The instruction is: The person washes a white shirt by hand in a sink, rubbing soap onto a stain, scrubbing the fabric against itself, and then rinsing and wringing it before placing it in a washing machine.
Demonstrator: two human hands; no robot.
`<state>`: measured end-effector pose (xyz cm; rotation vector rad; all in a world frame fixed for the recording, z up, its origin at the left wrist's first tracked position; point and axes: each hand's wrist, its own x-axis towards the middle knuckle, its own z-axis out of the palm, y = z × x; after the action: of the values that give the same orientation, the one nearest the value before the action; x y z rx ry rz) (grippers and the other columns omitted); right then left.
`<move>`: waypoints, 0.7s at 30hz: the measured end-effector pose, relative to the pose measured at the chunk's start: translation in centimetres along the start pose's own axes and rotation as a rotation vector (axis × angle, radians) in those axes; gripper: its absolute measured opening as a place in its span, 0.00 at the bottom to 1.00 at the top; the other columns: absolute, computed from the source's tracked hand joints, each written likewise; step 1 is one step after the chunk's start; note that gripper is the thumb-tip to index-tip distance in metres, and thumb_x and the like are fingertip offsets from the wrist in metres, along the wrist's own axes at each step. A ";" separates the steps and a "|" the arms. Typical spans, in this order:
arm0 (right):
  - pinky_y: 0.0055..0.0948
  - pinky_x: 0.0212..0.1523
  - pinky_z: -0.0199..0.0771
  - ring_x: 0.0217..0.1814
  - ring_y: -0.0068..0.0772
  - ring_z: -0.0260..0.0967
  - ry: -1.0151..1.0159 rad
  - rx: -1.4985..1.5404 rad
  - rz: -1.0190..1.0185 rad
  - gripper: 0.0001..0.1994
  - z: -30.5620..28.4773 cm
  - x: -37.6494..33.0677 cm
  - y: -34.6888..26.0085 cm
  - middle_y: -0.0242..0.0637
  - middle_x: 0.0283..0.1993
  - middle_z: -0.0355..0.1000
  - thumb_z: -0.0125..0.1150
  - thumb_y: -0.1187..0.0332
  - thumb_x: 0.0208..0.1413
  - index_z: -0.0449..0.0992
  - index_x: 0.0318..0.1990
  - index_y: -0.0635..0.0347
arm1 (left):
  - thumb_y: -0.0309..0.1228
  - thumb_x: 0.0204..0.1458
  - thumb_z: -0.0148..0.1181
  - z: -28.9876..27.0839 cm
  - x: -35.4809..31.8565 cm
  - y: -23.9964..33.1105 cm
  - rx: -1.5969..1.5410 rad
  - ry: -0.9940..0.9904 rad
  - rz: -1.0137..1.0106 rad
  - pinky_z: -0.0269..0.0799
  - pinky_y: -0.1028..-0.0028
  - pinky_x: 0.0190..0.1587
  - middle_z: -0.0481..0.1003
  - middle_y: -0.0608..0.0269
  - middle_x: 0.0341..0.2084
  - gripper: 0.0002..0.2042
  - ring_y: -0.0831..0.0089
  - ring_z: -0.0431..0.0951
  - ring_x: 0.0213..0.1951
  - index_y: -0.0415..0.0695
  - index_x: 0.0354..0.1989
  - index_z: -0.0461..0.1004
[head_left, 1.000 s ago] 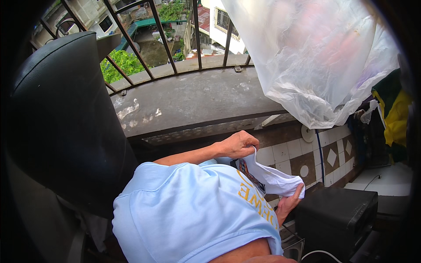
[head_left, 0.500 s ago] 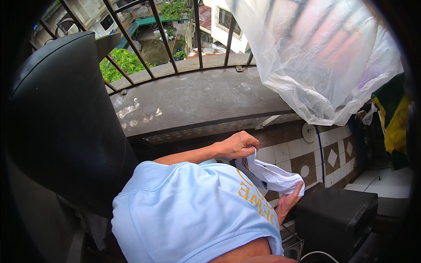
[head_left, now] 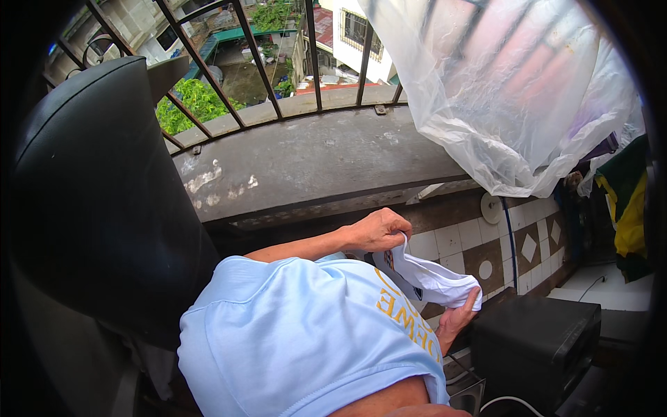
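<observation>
A white cloth garment (head_left: pixel 438 278) with small dark printed patches is stretched between my two hands. My left hand (head_left: pixel 381 229) pinches its upper left end, fingers closed on the fabric. At the lower right end, my right hand (head_left: pixel 460 320) grips the garment's edge with the thumb showing; some fingers lie behind the cloth. The lower part of the garment is hidden behind my light blue shirt (head_left: pixel 299 326), so its exact kind cannot be told.
A black padded chair back (head_left: pixel 104 201) rises at the left. Beyond stand a grey ledge (head_left: pixel 313 153) and metal bars (head_left: pixel 316 62). Translucent plastic sheeting (head_left: pixel 514 104) hangs at the upper right. A black box-shaped appliance (head_left: pixel 535 340) sits beside my right hand, near a tiled wall (head_left: pixel 486 257).
My hands hold the garment in nearly the same pose. Only the view has shifted slightly.
</observation>
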<state>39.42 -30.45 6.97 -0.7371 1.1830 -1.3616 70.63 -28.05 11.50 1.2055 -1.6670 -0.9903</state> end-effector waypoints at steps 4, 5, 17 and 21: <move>0.32 0.51 0.66 0.47 0.33 0.68 0.026 -0.005 -0.003 0.18 0.2 -0.1 0.2 0.41 0.46 0.71 0.52 0.57 0.61 0.72 0.45 0.66 | 0.27 0.39 0.47 -0.2 0.0 0.1 -0.003 -0.006 -0.003 0.69 0.68 0.29 0.71 0.53 0.18 0.11 0.65 0.72 0.23 0.34 0.26 0.73; 0.32 0.51 0.66 0.47 0.33 0.68 0.035 -0.006 -0.003 0.18 0.3 -0.2 0.2 0.41 0.46 0.70 0.52 0.57 0.61 0.71 0.45 0.66 | 0.27 0.39 0.47 -0.3 0.0 0.0 -0.007 -0.009 -0.004 0.69 0.68 0.28 0.71 0.53 0.18 0.11 0.65 0.72 0.22 0.34 0.26 0.73; 0.32 0.49 0.67 0.46 0.33 0.68 0.034 -0.013 -0.006 0.18 0.8 -0.2 -0.4 0.41 0.45 0.70 0.51 0.57 0.61 0.71 0.45 0.66 | 0.27 0.39 0.47 0.0 0.7 -0.7 -0.019 -0.010 0.005 0.69 0.68 0.29 0.71 0.52 0.18 0.11 0.64 0.72 0.22 0.34 0.26 0.73; 0.32 0.50 0.67 0.47 0.33 0.68 0.035 -0.016 -0.004 0.18 0.1 0.4 -0.2 0.41 0.46 0.70 0.51 0.57 0.61 0.71 0.46 0.67 | 0.27 0.39 0.47 0.4 1.0 -0.9 -0.012 -0.011 0.002 0.69 0.67 0.29 0.72 0.52 0.18 0.11 0.64 0.73 0.23 0.34 0.27 0.73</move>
<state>39.44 -30.85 7.08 -0.7297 1.2223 -1.3747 70.30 -29.16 10.72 1.1922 -1.6688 -1.0058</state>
